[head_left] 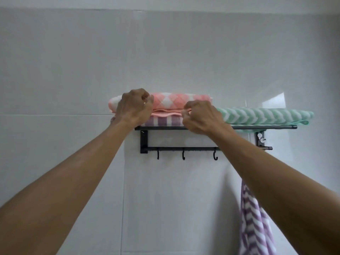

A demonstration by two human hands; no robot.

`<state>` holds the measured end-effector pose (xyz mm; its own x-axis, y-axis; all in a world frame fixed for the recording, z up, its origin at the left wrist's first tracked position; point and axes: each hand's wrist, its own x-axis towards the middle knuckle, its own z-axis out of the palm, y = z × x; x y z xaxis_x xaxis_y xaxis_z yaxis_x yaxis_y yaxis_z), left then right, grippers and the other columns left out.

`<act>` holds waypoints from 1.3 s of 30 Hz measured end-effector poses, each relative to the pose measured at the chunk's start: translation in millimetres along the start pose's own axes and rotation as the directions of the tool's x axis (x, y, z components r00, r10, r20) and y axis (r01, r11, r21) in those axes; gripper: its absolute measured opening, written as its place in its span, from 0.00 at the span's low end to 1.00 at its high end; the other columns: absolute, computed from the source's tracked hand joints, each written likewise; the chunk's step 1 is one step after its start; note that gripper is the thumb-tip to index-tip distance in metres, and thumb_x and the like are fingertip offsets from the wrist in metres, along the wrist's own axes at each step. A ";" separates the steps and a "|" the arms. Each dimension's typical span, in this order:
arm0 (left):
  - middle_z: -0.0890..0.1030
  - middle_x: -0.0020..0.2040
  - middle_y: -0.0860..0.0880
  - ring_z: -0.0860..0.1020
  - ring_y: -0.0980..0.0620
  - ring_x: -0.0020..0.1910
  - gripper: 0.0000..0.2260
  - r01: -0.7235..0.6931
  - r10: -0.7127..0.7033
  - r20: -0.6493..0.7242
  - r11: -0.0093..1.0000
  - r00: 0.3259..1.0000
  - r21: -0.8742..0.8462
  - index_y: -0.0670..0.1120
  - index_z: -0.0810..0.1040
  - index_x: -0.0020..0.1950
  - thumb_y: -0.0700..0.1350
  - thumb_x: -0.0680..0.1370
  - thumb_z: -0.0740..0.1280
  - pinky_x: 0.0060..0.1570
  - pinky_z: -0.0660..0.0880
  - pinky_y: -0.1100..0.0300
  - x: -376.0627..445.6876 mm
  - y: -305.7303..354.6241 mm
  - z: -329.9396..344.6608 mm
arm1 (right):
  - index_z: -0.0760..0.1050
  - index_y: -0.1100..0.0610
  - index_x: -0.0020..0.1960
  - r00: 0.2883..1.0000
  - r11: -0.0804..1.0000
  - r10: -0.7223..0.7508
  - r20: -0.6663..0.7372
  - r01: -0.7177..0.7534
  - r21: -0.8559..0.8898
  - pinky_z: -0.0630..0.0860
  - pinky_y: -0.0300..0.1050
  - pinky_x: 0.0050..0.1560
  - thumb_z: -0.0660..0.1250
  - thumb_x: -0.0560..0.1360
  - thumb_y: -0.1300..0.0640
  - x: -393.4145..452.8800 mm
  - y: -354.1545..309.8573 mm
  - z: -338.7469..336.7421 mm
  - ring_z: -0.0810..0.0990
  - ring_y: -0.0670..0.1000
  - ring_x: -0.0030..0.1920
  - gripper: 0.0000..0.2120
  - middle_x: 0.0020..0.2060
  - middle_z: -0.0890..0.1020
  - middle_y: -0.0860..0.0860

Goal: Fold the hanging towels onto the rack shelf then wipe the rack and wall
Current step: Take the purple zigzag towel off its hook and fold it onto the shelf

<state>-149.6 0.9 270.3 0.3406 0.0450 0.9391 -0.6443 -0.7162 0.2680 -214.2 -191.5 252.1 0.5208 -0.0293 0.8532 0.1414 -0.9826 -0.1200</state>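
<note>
Three folded towels already up on the rack shelf: pink towel on top of a purple striped towel, green towel lying flat next to them. One purple zigzag towel not folded yet, hanging low under the right arm. No wiping cloth to be seen, so rack and wall most likely not wiped yet. Left hand with fingers curled, up against the left end of the pink towel, seeming to hold it. Right hand pinching the pink towel's front edge, just left of the green towel. Hanging towel far below both hands. Hooks bare, just under the right hand
</note>
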 end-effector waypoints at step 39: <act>0.84 0.42 0.54 0.81 0.54 0.45 0.03 0.574 -0.460 0.647 0.818 0.608 0.042 0.47 0.85 0.47 0.46 0.75 0.74 0.45 0.73 0.65 -381.5 201.4 216.2 | 0.78 0.56 0.64 0.555 0.817 0.248 0.794 -0.560 0.136 0.77 0.39 0.29 0.66 0.79 0.55 -318.6 378.1 -7.1 0.87 0.51 0.43 0.15 0.47 0.87 0.56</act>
<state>-261.3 -311.1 -80.5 0.9465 -0.0939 0.3089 -0.3030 -0.5888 0.7494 -332.6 -555.0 -61.5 0.9926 -0.1143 0.0402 -0.0616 -0.7619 -0.6448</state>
